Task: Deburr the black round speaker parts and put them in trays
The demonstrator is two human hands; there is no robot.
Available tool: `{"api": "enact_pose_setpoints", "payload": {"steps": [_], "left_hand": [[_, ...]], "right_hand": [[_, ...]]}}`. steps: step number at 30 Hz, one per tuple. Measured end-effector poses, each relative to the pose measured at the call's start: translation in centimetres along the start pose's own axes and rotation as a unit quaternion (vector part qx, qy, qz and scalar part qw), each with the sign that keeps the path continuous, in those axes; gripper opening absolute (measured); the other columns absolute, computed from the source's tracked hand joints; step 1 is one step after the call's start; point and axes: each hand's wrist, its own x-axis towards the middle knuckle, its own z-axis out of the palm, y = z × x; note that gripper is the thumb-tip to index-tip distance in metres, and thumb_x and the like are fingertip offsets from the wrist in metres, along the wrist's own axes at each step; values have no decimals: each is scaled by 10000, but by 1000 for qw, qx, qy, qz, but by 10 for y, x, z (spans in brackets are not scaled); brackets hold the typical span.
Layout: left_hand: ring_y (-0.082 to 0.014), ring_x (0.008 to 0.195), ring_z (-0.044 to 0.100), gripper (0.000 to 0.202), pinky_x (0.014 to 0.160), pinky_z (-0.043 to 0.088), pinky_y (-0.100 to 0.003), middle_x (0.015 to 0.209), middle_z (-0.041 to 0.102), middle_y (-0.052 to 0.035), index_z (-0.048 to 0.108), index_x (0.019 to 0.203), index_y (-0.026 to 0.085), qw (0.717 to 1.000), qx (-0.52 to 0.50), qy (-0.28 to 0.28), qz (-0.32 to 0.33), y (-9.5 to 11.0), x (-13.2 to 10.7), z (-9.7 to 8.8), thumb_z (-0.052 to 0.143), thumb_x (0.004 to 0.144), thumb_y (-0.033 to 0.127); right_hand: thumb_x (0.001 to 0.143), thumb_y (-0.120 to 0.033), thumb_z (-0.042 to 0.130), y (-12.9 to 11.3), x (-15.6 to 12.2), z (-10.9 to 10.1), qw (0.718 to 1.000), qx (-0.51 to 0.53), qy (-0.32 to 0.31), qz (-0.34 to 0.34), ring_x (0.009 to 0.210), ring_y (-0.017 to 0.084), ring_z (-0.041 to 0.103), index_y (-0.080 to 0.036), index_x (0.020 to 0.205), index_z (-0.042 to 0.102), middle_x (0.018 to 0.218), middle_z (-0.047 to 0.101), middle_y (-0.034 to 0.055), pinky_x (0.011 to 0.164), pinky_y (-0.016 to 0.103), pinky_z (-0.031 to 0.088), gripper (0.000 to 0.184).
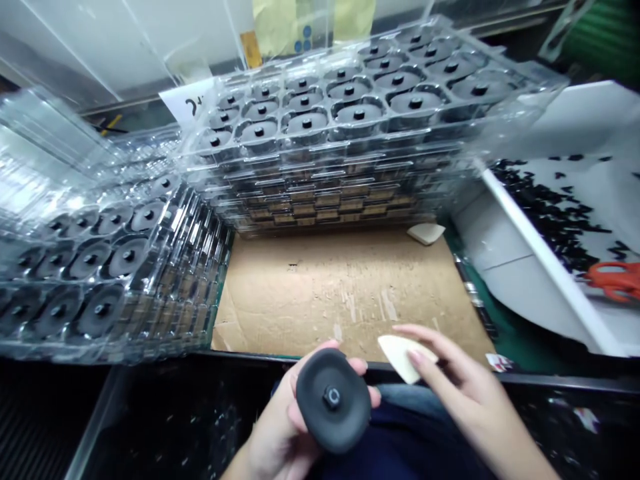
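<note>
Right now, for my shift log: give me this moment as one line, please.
left hand: holds black disc part | right hand: holds cream wedge | around: stacked clear trays, cardboard mat

Factory workbench: stacked part trays (pixel 345 180).

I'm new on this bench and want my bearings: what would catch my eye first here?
Stacks of clear trays filled with dark discs, one stack at the back and one on the left, dominate the view. In front, the left hand holds a loose disc face up, while the right hand pinches a cream wedge beside it. Both are at the near edge of a scuffed cardboard.
</note>
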Motion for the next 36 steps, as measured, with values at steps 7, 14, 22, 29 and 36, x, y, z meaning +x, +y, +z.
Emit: {"api": "enact_pose_setpoints", "payload": {"steps": [7, 14, 22, 29, 36], "left_hand": [[-210, 1037, 604, 529, 908, 431, -295, 1115, 684, -23, 647, 1075, 284, 998, 25, 42, 40, -2, -11, -4, 797, 576, 378], [-184, 996, 597, 600, 890, 424, -265, 1094, 690, -21, 657, 1066, 284, 994, 30, 85, 60, -5, -13, -13, 832, 500, 375], [-215, 992, 645, 478, 845, 489, -278, 1116, 696, -5, 658, 1063, 286, 997, -7, 11, 82, 3, -7, -8, 783, 606, 351], [-227, 1028, 635, 508, 868, 493, -286, 1160, 678, -25, 638, 1101, 285, 997, -17, -21, 66, 2, -7, -11, 764, 618, 381], [-224, 974, 659, 459, 833, 510, -283, 1117, 697, -41, 644, 1108, 244, 996, -48, -58, 48, 4, -5, -10, 706, 685, 409]], "right_hand": [[860, -148, 503, -71, -7, -7, 950, -22, -22, -312, 726, 171, 633, -342, 1207, 532, 879, 687, 5, 638, 289, 514, 398], [870, -124, 472, -76, 1, 8, 931, -67, -57, -354, 625, 140, 608, -212, 1057, 610, 743, 676, 16, 570, 267, 484, 248], [847, -310, 542, -54, -18, 4, 972, 106, -150, -144, 678, 172, 685, -288, 878, 698, 795, 728, -1, 578, 240, 553, 160], [846, -378, 513, 1, 29, 47, 991, 125, -53, -9, 756, 177, 653, -185, 1023, 658, 925, 693, 73, 666, 295, 549, 300], [869, -347, 479, 7, 27, 59, 995, 74, -11, -63, 609, 98, 557, -209, 1229, 532, 1287, 434, 151, 687, 337, 528, 389]]}}
